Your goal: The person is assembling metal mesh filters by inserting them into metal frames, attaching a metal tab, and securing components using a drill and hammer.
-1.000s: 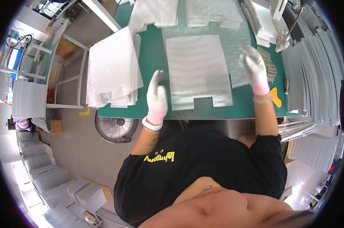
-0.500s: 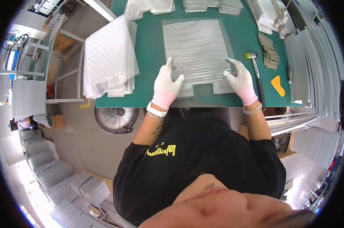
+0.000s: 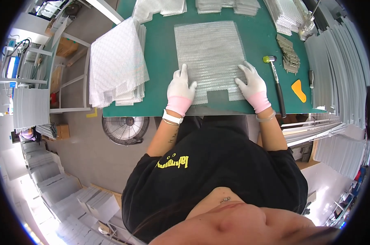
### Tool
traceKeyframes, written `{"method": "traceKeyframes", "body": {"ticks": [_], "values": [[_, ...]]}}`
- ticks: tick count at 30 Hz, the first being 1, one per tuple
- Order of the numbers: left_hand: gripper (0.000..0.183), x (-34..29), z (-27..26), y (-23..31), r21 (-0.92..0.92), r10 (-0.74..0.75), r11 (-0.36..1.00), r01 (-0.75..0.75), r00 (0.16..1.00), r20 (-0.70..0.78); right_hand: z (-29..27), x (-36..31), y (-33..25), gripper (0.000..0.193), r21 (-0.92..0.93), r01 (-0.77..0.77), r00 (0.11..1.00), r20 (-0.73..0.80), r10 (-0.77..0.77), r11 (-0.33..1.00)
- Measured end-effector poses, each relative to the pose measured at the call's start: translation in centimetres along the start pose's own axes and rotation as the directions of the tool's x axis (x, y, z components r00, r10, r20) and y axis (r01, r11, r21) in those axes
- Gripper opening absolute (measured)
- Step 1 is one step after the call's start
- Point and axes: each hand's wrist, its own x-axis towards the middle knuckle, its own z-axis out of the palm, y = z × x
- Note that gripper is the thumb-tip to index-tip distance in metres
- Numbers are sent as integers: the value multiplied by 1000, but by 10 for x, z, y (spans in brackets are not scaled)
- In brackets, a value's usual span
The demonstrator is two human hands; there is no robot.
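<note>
Translucent ribbed plastic-looking sheeting [image 3: 209, 57], notched along near edge, flat on green surface [image 3: 160, 45].
White-gloved, pink-cuffed left hand [image 3: 180, 89]: at left edge of sheeting, unclenched, fingers extended forward, thumb spread inward. White-gloved, pink-cuffed right hand [image 3: 253, 86]: at right edge, likewise unclenched, fingers spread, thumb inward. Well to left of sheeting: uneven stack of whitish textured sheets [image 3: 117, 61]. To right: black-handled mallet with yellow-green and black head [image 3: 279, 93], lying lengthwise, grip at near edge of surface; flat orange scraper-like tool [image 3: 299, 91] just beyond; overlapping grey-beige slotted pieces [image 3: 289, 54] farther back.
</note>
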Motion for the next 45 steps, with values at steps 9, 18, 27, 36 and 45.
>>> {"method": "traceKeyframes", "body": {"ticks": [9,18,27,36,45], "values": [[75,-3,7,-2,-19,9,1000,-10,999,-53,-3,2,-1,49,-4,-11,1000,21,11,1000],[67,-2,-20,14,145,-24,989,36,996,-86,-35,20,-35,47,-387,-97,967,181,178,917],[55,20,32,-39,41,174,984,-172,982,-67,52,114,-211,58,442,174,873,344,-345,880],[75,-58,-34,-19,68,289,957,-282,947,-143,70,149,-257,58,885,91,889,135,-438,457],[72,-72,-102,-62,-746,-78,-646,-159,987,-143,-55,98,-153,51,956,66,977,-3,-214,285]]}}
